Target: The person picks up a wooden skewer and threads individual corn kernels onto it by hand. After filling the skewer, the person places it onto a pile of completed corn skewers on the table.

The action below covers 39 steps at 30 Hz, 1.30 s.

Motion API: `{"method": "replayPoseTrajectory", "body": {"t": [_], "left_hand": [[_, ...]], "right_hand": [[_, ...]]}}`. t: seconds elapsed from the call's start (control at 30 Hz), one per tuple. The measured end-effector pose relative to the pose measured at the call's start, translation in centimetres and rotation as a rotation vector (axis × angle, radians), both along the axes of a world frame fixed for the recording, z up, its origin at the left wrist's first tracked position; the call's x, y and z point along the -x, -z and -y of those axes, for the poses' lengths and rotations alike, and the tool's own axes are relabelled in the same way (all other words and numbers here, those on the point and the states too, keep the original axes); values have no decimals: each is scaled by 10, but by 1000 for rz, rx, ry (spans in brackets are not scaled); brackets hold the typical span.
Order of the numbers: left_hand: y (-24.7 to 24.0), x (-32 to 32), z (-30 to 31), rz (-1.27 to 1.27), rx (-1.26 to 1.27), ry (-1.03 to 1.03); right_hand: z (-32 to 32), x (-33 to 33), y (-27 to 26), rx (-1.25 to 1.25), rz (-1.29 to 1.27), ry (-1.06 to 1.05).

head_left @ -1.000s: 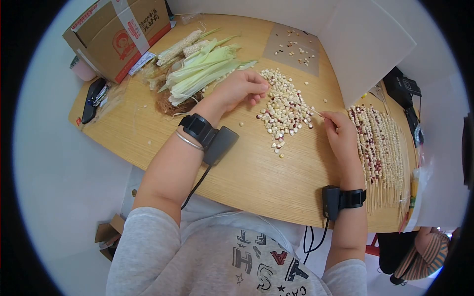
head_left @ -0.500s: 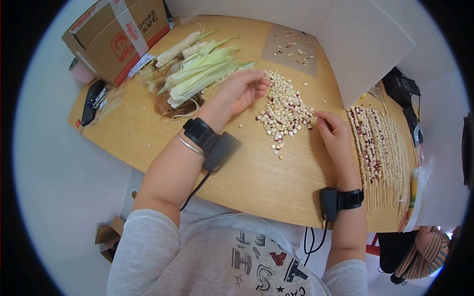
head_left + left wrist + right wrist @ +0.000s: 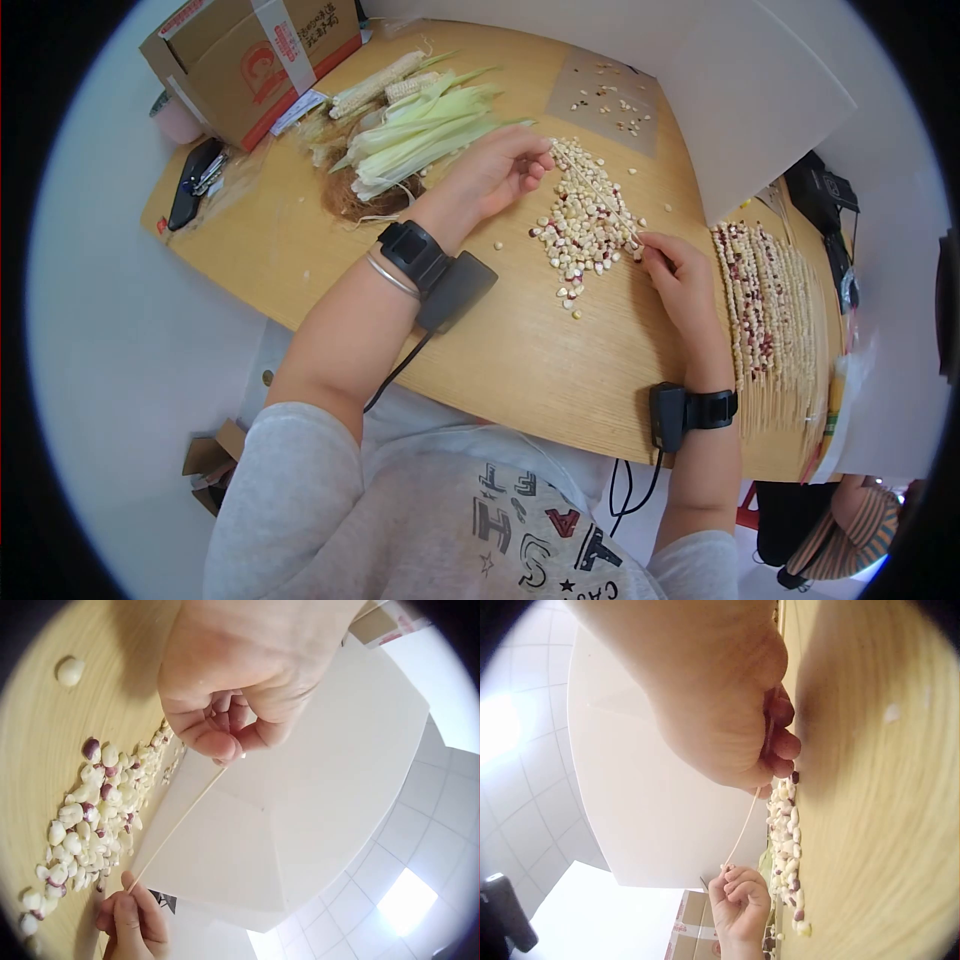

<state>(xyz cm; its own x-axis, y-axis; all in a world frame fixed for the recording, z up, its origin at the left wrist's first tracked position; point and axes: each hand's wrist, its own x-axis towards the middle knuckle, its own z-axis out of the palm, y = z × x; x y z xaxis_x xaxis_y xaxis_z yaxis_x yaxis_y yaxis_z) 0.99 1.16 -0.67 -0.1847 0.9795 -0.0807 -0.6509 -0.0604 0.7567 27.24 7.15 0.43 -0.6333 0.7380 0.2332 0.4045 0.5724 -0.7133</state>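
Note:
My right hand (image 3: 685, 285) grips a thin wooden skewer (image 3: 184, 815) near its lower end, with the rest pointing up and away toward the left hand. The left hand (image 3: 498, 172) has thumb and forefinger pinched at the skewer's far tip. A small white bit of a corn kernel (image 3: 242, 755) peeks out between those fingertips; the rest is hidden by them. Below both hands lies a loose pile of corn kernels (image 3: 590, 235), mostly cream with some dark red ones. The skewer's shaft is bare between the hands.
Rows of skewers threaded with kernels (image 3: 765, 300) lie at the right. Corn husks (image 3: 425, 145) and cobs (image 3: 378, 85) lie at the back left, near a cardboard box (image 3: 265, 75) and a stapler (image 3: 193, 188). A white panel (image 3: 765, 100) stands behind, beside a grey sheet (image 3: 575, 85) bearing scattered kernels.
The right hand has shifted slightly left, bringing the skewer's tip up to the left hand's fingers. The left fingers have turned a little and moved to meet the tip.

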Motion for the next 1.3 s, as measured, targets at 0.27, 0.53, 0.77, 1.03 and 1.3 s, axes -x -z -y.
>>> {"method": "replayPoseTrajectory", "body": {"t": [0.27, 0.53, 0.77, 1.03, 1.3], "left_hand": [[3, 0, -4, -19, 16, 64], [6, -5, -5, -57, 32, -153], [1, 1, -3, -118, 73, -284], [1, 10, -2, -115, 125, -266], [-4, 12, 0, -79, 116, -215]], "right_hand": [[-1, -1, 3, 21, 15, 42], [3, 2, -5, 28, 4, 79], [4, 2, -10, -103, 43, 46], [8, 4, -15, -98, 99, 33], [7, 5, -11, -68, 74, 54]]}}
